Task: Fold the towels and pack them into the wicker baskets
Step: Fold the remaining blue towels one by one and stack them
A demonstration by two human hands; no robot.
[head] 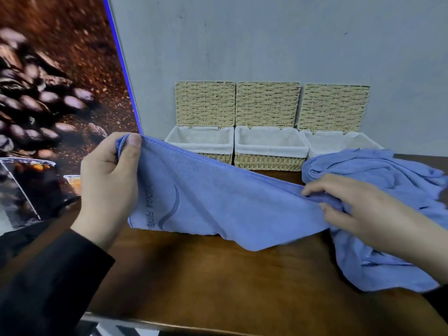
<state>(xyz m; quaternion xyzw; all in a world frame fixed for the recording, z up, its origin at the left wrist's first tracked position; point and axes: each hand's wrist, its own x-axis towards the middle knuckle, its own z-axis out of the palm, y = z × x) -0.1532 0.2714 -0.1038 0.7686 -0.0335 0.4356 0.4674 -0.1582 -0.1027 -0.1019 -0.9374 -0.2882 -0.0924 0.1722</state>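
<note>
Far left: coffee-bean poster (pixel 48 93) propped against grey wall (pixel 266 37). Dark sleeve (pixel 48 275) lower left. Left hand (pixel 109 180) raised above wooden table (pixel 206 275), fingers curled, thumb pinching one top corner of blue towel (pixel 218 202). Towel held stretched, long axis left to right, sloping from high left corner down toward the right; printed logo near left edge, lettering reading sideways; lower edge drooping, touching tabletop. Right hand (pixel 358 207) lower, at towel's right end, fingers bent into bunched cloth, gripping it. Beyond that hand, crumpled heap of blue towels (pixel 388 170) on right side of table; number in heap cannot tell. At back against wall, three wicker baskets in a row: left basket (pixel 201 141), middle basket (pixel 269 151), right basket (pixel 339 141), partly hidden by heap. All three with white liners, woven lids standing upright behind. Baskets touching side by side. No towel inside any basket.
</note>
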